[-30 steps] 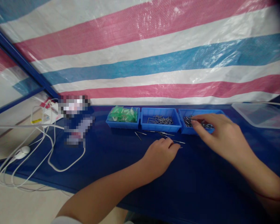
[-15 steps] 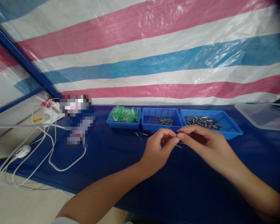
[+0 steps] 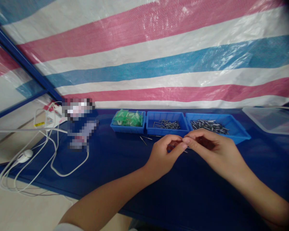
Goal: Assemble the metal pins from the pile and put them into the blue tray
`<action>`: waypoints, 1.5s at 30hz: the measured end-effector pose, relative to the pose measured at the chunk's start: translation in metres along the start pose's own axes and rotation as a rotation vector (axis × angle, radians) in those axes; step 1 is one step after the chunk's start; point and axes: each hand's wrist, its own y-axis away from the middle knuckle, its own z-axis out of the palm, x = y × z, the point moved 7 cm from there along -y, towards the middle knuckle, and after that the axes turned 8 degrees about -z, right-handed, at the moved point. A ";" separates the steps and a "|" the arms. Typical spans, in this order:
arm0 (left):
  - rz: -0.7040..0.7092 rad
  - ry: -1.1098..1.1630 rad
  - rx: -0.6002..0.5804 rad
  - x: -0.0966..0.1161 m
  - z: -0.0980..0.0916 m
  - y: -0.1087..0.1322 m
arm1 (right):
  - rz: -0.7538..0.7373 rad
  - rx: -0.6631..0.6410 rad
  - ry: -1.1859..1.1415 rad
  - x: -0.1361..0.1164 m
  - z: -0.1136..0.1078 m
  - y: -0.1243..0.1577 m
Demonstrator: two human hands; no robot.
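My left hand (image 3: pixel 165 152) and my right hand (image 3: pixel 209 146) meet fingertip to fingertip over the dark blue table, just in front of the bins. Both are closed in a pinch. Whatever lies between the fingertips is too small and too covered to name. Behind my left hand stands a blue bin (image 3: pixel 156 131) with thin metal rods (image 3: pixel 170 124) in it. Beyond my right hand, another blue bin (image 3: pixel 240 133) holds thicker, darker metal pieces (image 3: pixel 209 125). A few thin rods (image 3: pixel 143 140) lie loose on the table, partly hidden by my hands.
At the left end of the row, a blue bin (image 3: pixel 127 129) holds green plastic packets (image 3: pixel 128 117). A clear plastic lid or tray (image 3: pixel 269 120) lies at the right. White cables (image 3: pixel 54 154) loop over the table's left side, near blurred-out items (image 3: pixel 84 133). A striped sheet (image 3: pixel 144 61) hangs behind.
My hands stay pinched together in almost the same place; the fingertips shift only very slightly. The bins and loose rods have not moved.
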 end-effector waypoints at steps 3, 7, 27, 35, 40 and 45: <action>-0.007 -0.012 -0.007 0.000 0.001 0.000 | -0.025 -0.023 0.017 -0.003 0.001 0.000; 0.018 -0.032 -0.024 0.001 0.003 0.001 | -0.071 -0.050 0.020 -0.009 0.003 0.000; 0.045 -0.211 0.029 0.017 -0.012 -0.003 | 0.027 -0.127 -0.014 -0.002 0.001 -0.007; 0.169 -1.237 -0.185 0.028 -0.025 0.002 | -0.001 0.139 0.767 0.039 -0.065 -0.024; 0.006 -1.332 -0.205 0.024 -0.048 0.005 | -0.010 0.116 0.862 0.046 -0.066 -0.027; -0.084 -1.318 -0.250 0.015 -0.056 0.006 | -0.053 0.029 0.765 0.036 -0.048 -0.024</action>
